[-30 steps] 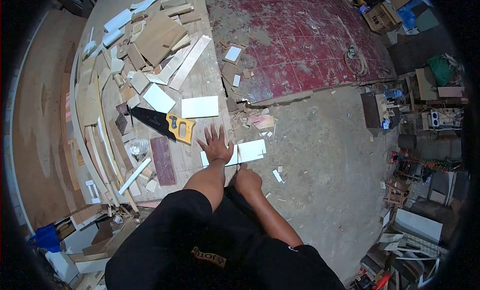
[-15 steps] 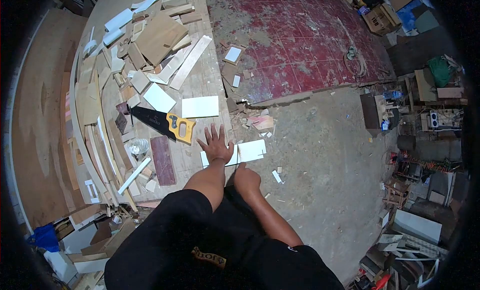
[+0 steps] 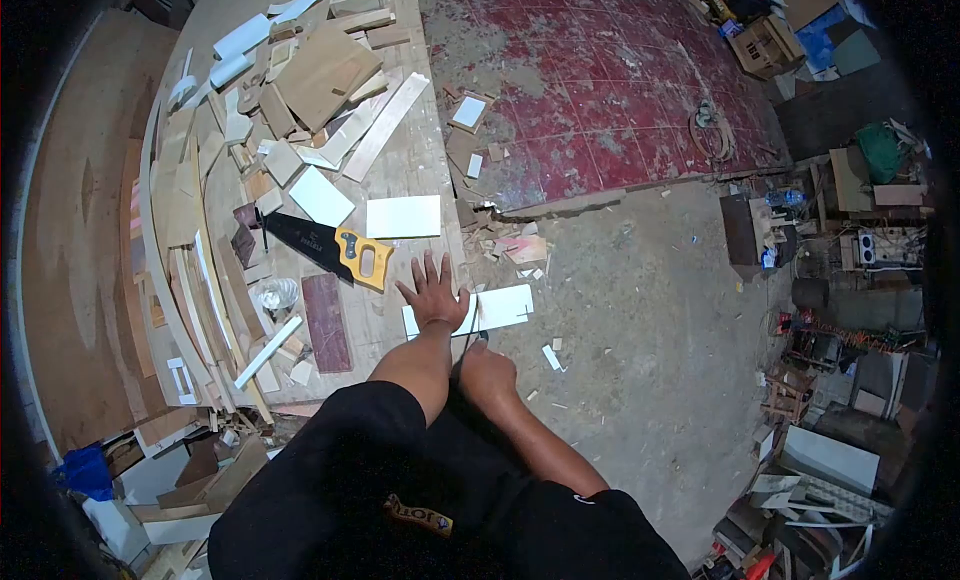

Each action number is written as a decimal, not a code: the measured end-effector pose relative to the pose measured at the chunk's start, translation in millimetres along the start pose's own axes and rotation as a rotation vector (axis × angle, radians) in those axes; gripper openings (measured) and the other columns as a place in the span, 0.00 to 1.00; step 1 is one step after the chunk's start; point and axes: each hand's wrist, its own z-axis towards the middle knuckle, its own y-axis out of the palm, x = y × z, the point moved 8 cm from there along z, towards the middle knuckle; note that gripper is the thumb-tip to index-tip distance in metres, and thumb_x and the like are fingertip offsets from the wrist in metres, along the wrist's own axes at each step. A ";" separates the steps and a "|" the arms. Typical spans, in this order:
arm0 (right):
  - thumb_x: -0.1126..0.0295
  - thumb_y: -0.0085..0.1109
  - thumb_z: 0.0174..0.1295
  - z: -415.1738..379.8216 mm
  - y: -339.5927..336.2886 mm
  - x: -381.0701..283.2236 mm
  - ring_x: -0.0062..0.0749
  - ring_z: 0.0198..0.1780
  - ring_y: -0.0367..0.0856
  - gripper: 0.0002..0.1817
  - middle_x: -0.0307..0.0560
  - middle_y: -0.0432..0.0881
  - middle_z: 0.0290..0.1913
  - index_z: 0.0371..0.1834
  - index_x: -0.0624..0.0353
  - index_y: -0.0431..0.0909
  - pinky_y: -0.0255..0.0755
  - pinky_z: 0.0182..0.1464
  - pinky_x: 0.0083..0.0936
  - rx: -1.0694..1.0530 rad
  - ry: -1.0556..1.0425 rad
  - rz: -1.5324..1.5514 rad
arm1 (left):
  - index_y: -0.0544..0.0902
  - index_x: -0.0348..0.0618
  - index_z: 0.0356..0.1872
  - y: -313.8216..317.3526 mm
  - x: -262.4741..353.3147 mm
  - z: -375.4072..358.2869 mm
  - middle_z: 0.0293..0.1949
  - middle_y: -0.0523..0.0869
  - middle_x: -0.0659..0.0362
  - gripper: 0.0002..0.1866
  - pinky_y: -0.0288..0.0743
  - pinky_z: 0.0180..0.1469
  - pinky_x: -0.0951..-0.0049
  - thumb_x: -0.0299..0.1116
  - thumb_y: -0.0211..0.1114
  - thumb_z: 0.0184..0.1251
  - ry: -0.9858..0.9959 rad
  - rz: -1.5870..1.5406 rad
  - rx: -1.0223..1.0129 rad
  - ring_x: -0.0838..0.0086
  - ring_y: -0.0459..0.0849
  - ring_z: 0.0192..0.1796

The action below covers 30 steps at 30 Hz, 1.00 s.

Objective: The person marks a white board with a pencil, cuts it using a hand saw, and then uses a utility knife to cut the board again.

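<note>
A white board lies across the table's right edge, its right part out over the floor. A slit shows near its right end, and a dark line with a brownish mark crosses its middle. My left hand presses flat on the board's left part, fingers spread. Just below the board's near edge, my right hand is closed around a thin dark blade, whose handle is hidden in my fist. A hand saw with a yellow handle rests on the table, left of my left hand.
On the worktable are another white panel, a reddish-brown board, a clear plastic bundle and a heap of wood offcuts. Scraps litter the concrete floor. Shelving and clutter line the right side.
My right hand has drawn back slightly toward my body, away from the board's near edge. My left hand stays pressed on the board.
</note>
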 end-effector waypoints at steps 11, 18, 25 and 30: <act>0.64 0.56 0.62 6.3 6.9 -24.1 0.59 0.38 0.89 0.24 0.68 0.86 0.35 0.46 0.82 0.75 0.83 0.39 0.48 -0.111 -0.100 0.140 | 0.50 0.60 0.82 -0.6 0.4 0.8 0.83 0.43 0.53 0.43 0.32 0.73 0.23 0.56 0.52 0.67 0.023 -0.021 0.053 0.49 0.37 0.84; 0.63 0.58 0.62 5.4 -9.2 16.6 0.62 0.43 0.87 0.19 0.68 0.87 0.38 0.46 0.71 0.79 0.80 0.47 0.54 -0.124 0.068 0.148 | 0.48 0.61 0.82 1.6 -0.1 1.8 0.84 0.42 0.53 0.44 0.31 0.74 0.23 0.56 0.52 0.67 0.018 -0.017 0.043 0.49 0.36 0.84; 0.72 0.57 0.60 14.8 -22.3 24.7 0.62 0.44 0.87 0.15 0.68 0.86 0.42 0.46 0.71 0.78 0.81 0.47 0.50 -0.052 0.065 0.103 | 0.50 0.62 0.82 3.3 -0.7 2.6 0.84 0.41 0.56 0.44 0.30 0.74 0.22 0.57 0.52 0.66 0.007 -0.020 0.045 0.51 0.36 0.84; 0.74 0.56 0.59 21.9 -16.4 23.0 0.61 0.43 0.87 0.14 0.69 0.85 0.42 0.45 0.72 0.78 0.82 0.45 0.49 -0.010 0.085 0.088 | 0.48 0.60 0.83 2.5 -0.2 1.9 0.84 0.41 0.53 0.43 0.31 0.74 0.23 0.57 0.50 0.69 0.024 -0.017 0.014 0.49 0.35 0.84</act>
